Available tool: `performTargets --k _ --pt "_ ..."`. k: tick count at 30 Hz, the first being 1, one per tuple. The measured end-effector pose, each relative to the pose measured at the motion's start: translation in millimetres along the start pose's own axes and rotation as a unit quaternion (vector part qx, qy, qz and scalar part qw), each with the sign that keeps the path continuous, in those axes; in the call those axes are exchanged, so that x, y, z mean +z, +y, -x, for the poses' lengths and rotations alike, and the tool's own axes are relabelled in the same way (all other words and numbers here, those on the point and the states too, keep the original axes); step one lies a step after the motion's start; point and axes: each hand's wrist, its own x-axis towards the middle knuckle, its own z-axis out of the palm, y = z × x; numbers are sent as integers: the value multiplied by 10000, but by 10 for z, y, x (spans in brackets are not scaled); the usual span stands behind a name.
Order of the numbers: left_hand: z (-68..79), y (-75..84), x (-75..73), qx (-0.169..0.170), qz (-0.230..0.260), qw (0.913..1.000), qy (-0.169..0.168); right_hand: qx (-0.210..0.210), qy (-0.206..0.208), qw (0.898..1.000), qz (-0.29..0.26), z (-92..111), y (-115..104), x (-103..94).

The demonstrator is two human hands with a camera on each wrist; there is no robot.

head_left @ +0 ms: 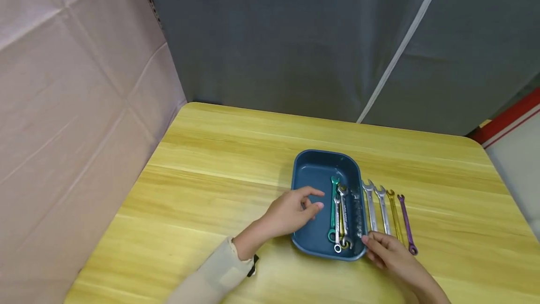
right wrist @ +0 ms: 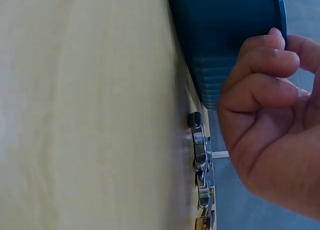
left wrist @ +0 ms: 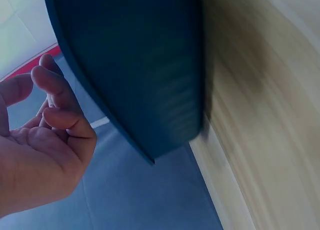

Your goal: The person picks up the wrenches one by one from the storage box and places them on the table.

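Observation:
A blue plastic tray [head_left: 312,177] stands on the table with several combination wrenches lying lengthwise in its right half, among them a green one [head_left: 332,215] and a silver one [head_left: 337,224]. Over the tray's left rim reaches my left hand [head_left: 293,212], thumb and index finger apart, nothing between them. In the left wrist view its fingers are loosely bent beside the tray's outer wall [left wrist: 130,65]. My right hand [head_left: 390,252] pinches the rim at the tray's near right corner. Thumb and fingertips meet at that rim in the right wrist view, the other fingers [right wrist: 262,90] curled.
Right of the tray, a row of wrenches lies on the wooden table [head_left: 202,177]: two silver ones [head_left: 371,208], a gold one [head_left: 395,212] and a purple one [head_left: 406,219]. A grey curtain [head_left: 270,36] hangs behind the table, and a pale cloth [head_left: 84,107] hangs at left.

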Motion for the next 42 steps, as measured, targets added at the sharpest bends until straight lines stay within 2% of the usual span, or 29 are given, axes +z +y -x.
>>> performTargets --k 5,14,19,24,30,36,42 --pt "-73 79 137 73 -119 9999 -50 -40 54 10000 -15 -12 14 -6" --pt "-205 128 444 42 -474 9988 -106 -70 -55 9999 -109 -15 54 1" --pt "-276 137 562 -75 -879 9961 -63 -18 -77 9999 -90 -10 54 -4" --pt "-333 111 630 -336 -1357 9902 14 90 -45 9999 -82 -12 46 -3" --pt "-391 68 686 -475 -1842 9817 115 55 32 9999 -82 -10 30 7" --pt "-461 16 728 -602 -1931 9793 63 -112 52 9999 -10 -5 26 14" --pt "-515 -53 745 -710 -2208 9727 43 -69 37 10000 -49 -8 27 7"
